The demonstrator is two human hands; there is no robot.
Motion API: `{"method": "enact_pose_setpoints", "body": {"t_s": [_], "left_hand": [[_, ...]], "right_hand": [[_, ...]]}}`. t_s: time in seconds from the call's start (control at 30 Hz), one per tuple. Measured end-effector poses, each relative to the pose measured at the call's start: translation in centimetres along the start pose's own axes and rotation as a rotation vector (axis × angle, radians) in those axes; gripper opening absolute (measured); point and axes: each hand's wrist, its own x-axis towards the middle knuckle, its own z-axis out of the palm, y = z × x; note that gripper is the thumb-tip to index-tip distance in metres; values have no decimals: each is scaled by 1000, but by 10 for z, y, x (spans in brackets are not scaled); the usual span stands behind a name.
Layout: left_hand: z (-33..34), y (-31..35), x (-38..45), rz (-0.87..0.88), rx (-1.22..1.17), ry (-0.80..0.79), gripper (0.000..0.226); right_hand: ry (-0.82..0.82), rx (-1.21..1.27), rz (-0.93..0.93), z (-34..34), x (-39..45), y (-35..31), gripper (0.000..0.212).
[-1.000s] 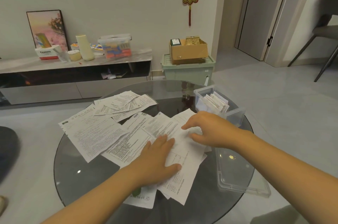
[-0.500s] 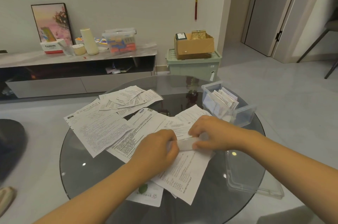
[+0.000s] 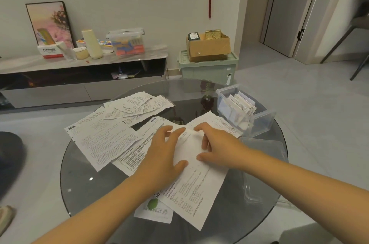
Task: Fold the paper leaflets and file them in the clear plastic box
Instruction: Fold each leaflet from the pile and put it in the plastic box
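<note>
Working the fold well meant lining up the edges first: the left hand (image 3: 161, 156) lay spread, fingers nearly straight, pressing the white leaflet (image 3: 191, 156) flat on the glass tabletop (image 3: 83, 180). The right hand (image 3: 217, 146) arched over it, fingers curled lightly at its far edge. The clear plastic box (image 3: 257, 122), holding folded leaflets, stood near to the right.
</note>
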Motion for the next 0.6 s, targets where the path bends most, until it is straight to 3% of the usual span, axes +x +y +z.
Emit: {"method": "enact_pose_setpoints", "body": {"t_s": [0.07,0.13,0.23,0.47,0.6], "left_hand": [[-1,-1,0,38,91,13,57],[-4,-3,-1,89,180,-16,42],[-8,-6,-3,113,232,-124,47],[-10,-8,-5,167,208,-93,35],[-13,-4,-5,104,104,-24,22]], "right_hand": [[47,-83,-45,1,-2,-1,64],[70,-175,-145,1,-3,-1,50],[-27,-253,-261,5,-4,-1,38],[-14,-284,-257,9,-7,0,35],[71,-240,-241,12,-7,-3,23]]}}
